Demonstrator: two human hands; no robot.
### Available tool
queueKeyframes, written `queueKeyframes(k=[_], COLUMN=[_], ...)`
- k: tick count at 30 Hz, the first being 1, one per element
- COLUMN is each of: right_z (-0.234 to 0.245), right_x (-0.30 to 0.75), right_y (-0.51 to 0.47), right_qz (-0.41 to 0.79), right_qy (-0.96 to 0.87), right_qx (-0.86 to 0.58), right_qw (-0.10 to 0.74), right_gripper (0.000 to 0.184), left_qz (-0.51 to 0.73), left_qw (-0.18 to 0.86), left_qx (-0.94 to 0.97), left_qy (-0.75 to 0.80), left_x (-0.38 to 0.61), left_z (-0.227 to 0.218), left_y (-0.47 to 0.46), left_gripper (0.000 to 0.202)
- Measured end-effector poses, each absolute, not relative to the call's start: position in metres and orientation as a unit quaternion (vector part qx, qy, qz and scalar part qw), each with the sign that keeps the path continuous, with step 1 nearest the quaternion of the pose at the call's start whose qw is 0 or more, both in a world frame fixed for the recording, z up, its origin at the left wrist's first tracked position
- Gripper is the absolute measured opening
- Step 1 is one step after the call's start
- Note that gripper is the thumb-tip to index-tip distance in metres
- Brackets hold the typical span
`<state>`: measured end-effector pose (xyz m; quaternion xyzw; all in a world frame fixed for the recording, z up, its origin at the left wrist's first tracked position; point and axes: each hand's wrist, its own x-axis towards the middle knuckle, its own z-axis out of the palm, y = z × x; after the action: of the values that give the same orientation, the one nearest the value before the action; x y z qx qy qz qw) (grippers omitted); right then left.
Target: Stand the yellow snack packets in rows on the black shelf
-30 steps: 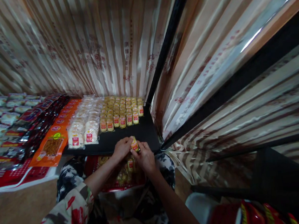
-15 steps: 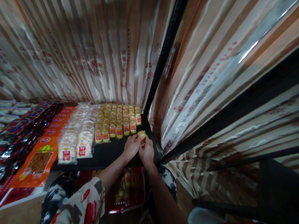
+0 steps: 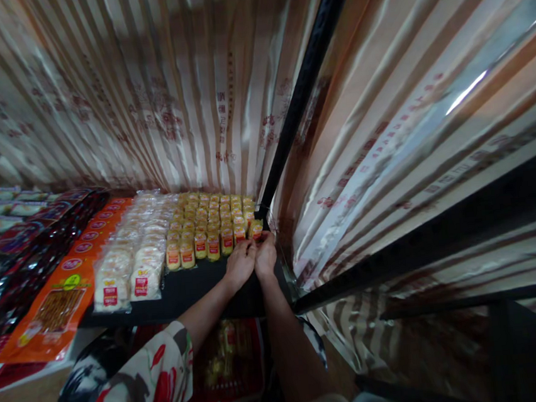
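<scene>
My left hand [image 3: 240,264] and my right hand [image 3: 265,255] are close together at the right end of the front row of small yellow snack packets [image 3: 208,222] on a black shelf [image 3: 195,287]. Both pinch one yellow packet with a red label [image 3: 255,230], which stands at the end of that row, beside the black upright post [image 3: 302,90]. The fingers of both hands are curled round it. Left of the yellow packets lie rows of clear bags of pale round cakes [image 3: 131,258].
Orange flat packs [image 3: 63,290] and dark red packs [image 3: 20,244] lie further left. A striped glossy curtain [image 3: 167,90] hangs behind the shelf and to the right. A red bag holding more yellow packets [image 3: 229,359] sits below the shelf, between my arms.
Both hands have carried the yellow packet up from near the shelf's front edge to the right end of the front row. The view has moved closer to the shelf.
</scene>
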<state>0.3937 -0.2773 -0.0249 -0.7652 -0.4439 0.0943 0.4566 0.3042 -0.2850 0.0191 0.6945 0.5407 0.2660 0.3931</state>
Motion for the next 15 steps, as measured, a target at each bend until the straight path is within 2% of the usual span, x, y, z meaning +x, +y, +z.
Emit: queueKeyframes(k=[15], right_z=[-0.039], right_x=[0.397], right_y=[-0.264], right_qz=[0.108], right_qy=[-0.479], right_qx=[-0.731], right_qw=[0.474], right_gripper=[0.029], left_qz=[0.259], left_qw=[0.395], left_qx=[0.690], left_qy=[0.548], left_x=[0.302], left_z=[0.012], left_y=[-0.281], left_gripper=[0.034])
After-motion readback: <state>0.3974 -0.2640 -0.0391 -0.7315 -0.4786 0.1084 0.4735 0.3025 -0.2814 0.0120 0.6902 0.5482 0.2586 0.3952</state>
